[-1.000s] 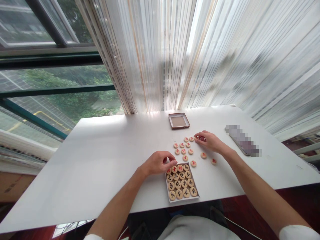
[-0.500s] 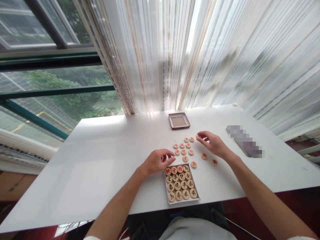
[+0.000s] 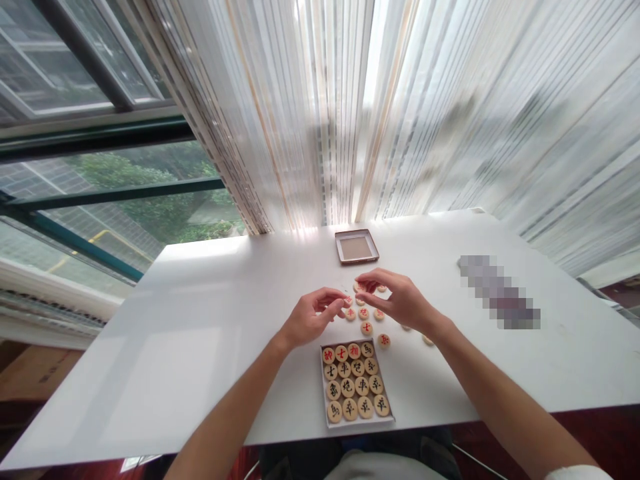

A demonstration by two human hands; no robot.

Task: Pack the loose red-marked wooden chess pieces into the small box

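Hands, left hand (image 3: 310, 320) and right hand (image 3: 403, 303), near each other over red-marked discs (image 3: 367, 328)

From my remote station I see the right hand pinching a pale disc (image 3: 358, 287) between thumb and fingertips. The left hand is curved, thumb and forefinger tips at a neighbouring disc (image 3: 349, 301); whether they grip it I cannot tell. The red-marked discs lie flat on the white surface (image 3: 200, 333) beneath and around the hands, some half hidden from me. Nearer the person's body sits a shallow tray (image 3: 361, 424) with sixteen discs (image 3: 361, 385) in four rows of four: three red characters and one black in the far row, black in the others. Beyond the hands I have a brown-edged box (image 3: 357, 249), open side up. Well to the right lies a long pixelated object (image 3: 500, 293) I cannot make out. A striped curtain (image 3: 350, 120) hangs past the far edge.
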